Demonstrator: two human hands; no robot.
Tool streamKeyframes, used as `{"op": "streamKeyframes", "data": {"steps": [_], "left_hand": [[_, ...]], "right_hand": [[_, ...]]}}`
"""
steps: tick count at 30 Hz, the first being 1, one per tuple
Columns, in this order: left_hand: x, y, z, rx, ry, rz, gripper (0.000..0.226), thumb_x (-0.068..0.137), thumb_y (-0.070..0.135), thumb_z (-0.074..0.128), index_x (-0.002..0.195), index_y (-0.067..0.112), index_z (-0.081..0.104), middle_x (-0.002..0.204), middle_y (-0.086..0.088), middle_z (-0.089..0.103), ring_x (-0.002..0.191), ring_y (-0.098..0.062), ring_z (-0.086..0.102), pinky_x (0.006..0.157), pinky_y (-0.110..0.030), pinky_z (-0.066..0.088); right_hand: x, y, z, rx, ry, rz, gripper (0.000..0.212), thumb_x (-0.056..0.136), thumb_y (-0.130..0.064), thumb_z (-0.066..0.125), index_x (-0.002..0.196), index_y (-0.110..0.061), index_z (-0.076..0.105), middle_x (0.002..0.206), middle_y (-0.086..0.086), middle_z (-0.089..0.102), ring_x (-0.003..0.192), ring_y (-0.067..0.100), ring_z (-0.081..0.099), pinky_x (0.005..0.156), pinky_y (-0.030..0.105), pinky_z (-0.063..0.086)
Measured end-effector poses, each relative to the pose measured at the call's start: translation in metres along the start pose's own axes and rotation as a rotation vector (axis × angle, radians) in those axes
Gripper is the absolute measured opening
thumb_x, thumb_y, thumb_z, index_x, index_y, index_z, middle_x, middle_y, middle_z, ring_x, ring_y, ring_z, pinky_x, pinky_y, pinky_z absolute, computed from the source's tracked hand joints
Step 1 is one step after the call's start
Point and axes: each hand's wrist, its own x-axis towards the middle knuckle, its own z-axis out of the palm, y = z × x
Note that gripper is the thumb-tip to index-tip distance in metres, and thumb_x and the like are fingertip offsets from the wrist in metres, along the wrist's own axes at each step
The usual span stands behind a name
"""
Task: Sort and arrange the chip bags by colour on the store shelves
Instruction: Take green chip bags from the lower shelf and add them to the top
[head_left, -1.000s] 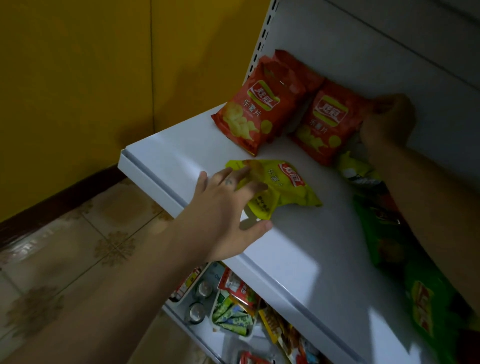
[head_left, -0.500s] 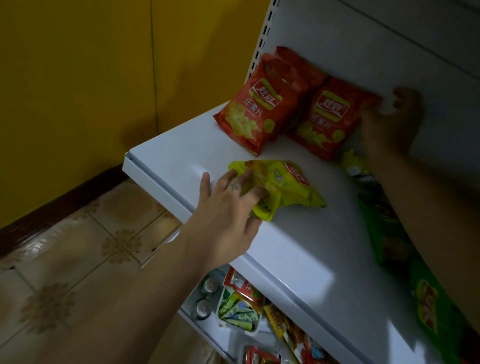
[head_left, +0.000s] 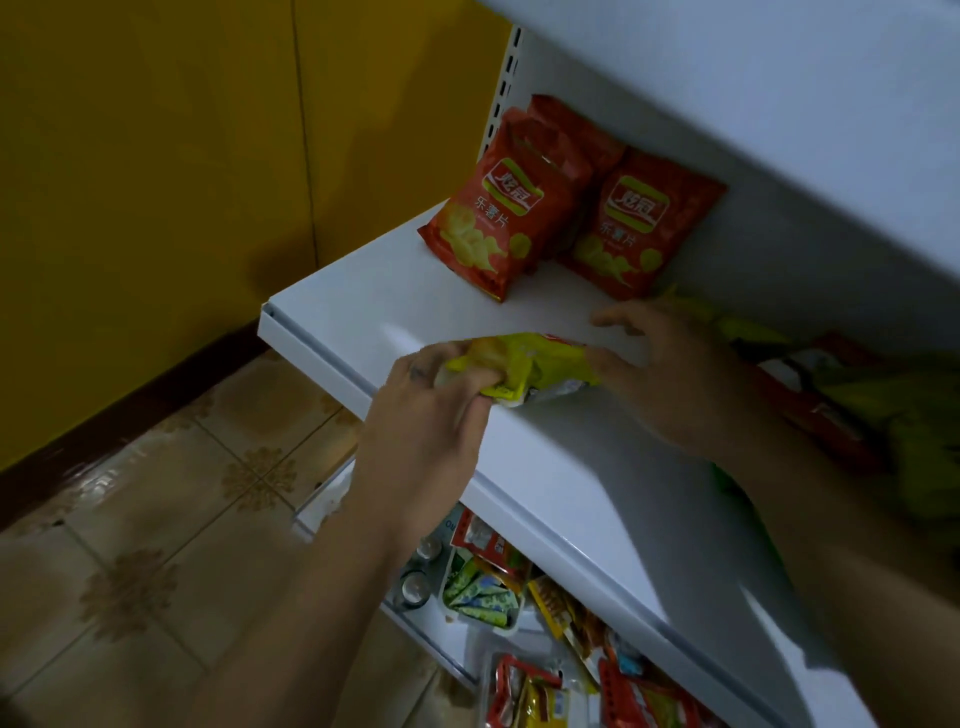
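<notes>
A yellow chip bag (head_left: 524, 361) lies near the front edge of the white shelf (head_left: 395, 291). My left hand (head_left: 431, 415) grips its left end with curled fingers. My right hand (head_left: 660, 374) holds its right end, thumb against the bag. Two red chip bags stand upright against the back panel, the left one (head_left: 493, 218) in front, the right one (head_left: 634, 228) beside it. A third red bag (head_left: 571, 130) peeks out behind them.
A loose heap of yellow, green and red bags (head_left: 852, 395) lies on the shelf's right side, partly behind my right arm. The lower shelf (head_left: 436, 639) holds mixed snack packets (head_left: 483, 592). A yellow wall and tiled floor lie left of the shelf.
My right hand left the right red bag at the back and came forward to the yellow bag. My left hand closed its fingers on the bag's left end. The view dropped lower.
</notes>
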Motion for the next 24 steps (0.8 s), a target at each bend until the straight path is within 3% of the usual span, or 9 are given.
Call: {"op": "streamKeyframes", "data": {"steps": [3,5,9,12,15,17,19,22,24], "left_hand": [[-0.023,0.007,-0.003,-0.021,0.091,-0.03,0.033,0.094,0.034,0.04,0.114,0.027,0.065,0.12,-0.002,0.059,0.105,-0.022,0.052,0.075,-0.029,0.047],[-0.035,0.013,-0.008,-0.032,0.122,-0.05,0.033,0.095,0.034,0.042,0.114,0.023,0.067,0.114,-0.003,0.062,0.103,-0.023,0.054,0.078,-0.03,0.049],[-0.051,0.025,-0.016,-0.063,0.073,-0.09,0.029,0.094,0.03,0.049,0.111,0.021,0.07,0.111,-0.006,0.062,0.103,-0.027,0.057,0.081,-0.041,0.052],[-0.071,0.042,-0.032,-0.156,0.004,-0.092,0.024,0.091,0.028,0.057,0.111,0.024,0.071,0.117,-0.003,0.06,0.112,-0.027,0.052,0.09,-0.043,0.049],[-0.101,0.058,-0.057,-0.204,-0.127,-0.261,0.024,0.087,0.057,0.055,0.107,0.048,0.063,0.133,-0.001,0.051,0.128,-0.022,0.037,0.101,-0.037,0.04],[-0.119,0.068,-0.073,-0.378,-0.1,-0.444,0.023,0.084,0.065,0.055,0.098,0.048,0.062,0.135,-0.001,0.049,0.128,-0.021,0.042,0.097,-0.022,0.044],[-0.134,0.074,-0.087,-0.511,0.076,-0.642,0.028,0.083,0.046,0.068,0.105,0.031,0.062,0.129,0.001,0.052,0.119,-0.014,0.051,0.081,-0.002,0.041],[-0.156,0.072,-0.11,-0.634,0.168,-0.89,0.056,0.08,0.023,0.078,0.128,0.019,0.049,0.114,0.006,0.058,0.1,-0.012,0.063,0.081,-0.026,0.056],[-0.173,0.074,-0.127,-0.792,0.139,-1.069,0.061,0.079,0.021,0.078,0.13,0.017,0.046,0.118,-0.004,0.061,0.095,-0.023,0.067,0.067,-0.038,0.059]], "right_hand": [[-0.014,-0.009,0.006,0.35,0.077,0.204,0.02,0.089,-0.029,0.064,0.108,-0.021,0.064,0.106,-0.002,0.062,0.1,0.012,0.057,0.086,0.029,0.046],[-0.024,-0.014,0.012,0.599,0.114,0.394,0.009,0.091,-0.032,0.062,0.095,-0.023,0.063,0.1,-0.001,0.066,0.097,0.017,0.062,0.091,0.044,0.051],[-0.045,-0.033,0.009,1.008,-0.14,0.67,0.027,0.093,-0.045,0.054,0.094,-0.021,0.066,0.095,0.005,0.073,0.086,0.022,0.07,0.077,0.042,0.057],[-0.061,-0.049,0.001,1.107,-0.192,0.663,0.029,0.092,-0.04,0.059,0.103,-0.016,0.068,0.091,0.007,0.074,0.077,0.022,0.072,0.063,0.031,0.055],[-0.082,-0.065,-0.004,1.125,-0.114,0.675,0.019,0.09,-0.017,0.062,0.108,-0.011,0.063,0.086,0.011,0.07,0.064,0.019,0.068,0.059,0.03,0.055],[-0.102,-0.077,-0.005,1.162,-0.129,0.666,0.023,0.089,-0.005,0.059,0.11,-0.014,0.059,0.089,0.01,0.067,0.06,0.016,0.065,0.054,0.027,0.054],[-0.124,-0.089,-0.003,1.171,-0.183,0.628,0.034,0.089,0.001,0.056,0.118,-0.016,0.057,0.094,0.009,0.066,0.06,0.015,0.063,0.05,0.025,0.051],[-0.155,-0.104,-0.003,1.205,-0.253,0.558,0.045,0.088,0.007,0.056,0.124,-0.018,0.055,0.1,0.01,0.067,0.067,0.02,0.064,0.053,0.028,0.051],[-0.17,-0.115,-0.006,1.226,-0.285,0.504,0.044,0.087,0.008,0.057,0.123,-0.017,0.057,0.098,0.01,0.069,0.075,0.025,0.063,0.063,0.034,0.051]]}}
